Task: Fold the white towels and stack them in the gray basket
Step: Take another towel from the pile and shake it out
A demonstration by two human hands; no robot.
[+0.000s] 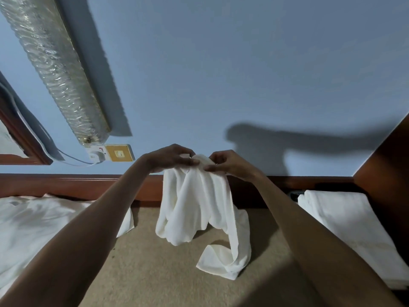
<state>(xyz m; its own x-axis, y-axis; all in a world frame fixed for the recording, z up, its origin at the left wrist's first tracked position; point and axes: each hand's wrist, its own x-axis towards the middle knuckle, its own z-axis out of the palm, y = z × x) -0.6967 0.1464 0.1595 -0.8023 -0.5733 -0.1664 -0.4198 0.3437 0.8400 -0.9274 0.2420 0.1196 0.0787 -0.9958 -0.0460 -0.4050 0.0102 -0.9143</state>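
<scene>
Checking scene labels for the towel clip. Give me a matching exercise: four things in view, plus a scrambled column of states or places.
Things:
1. held towel
2. heap of towels on the left
3. towels on the right
4. wall socket

States or places:
A. folded flat
B. on the blue wall
C. hanging, lower end on the beige surface
D. crumpled

Pairs: 1-C, 2-D, 3-A, 4-B
</scene>
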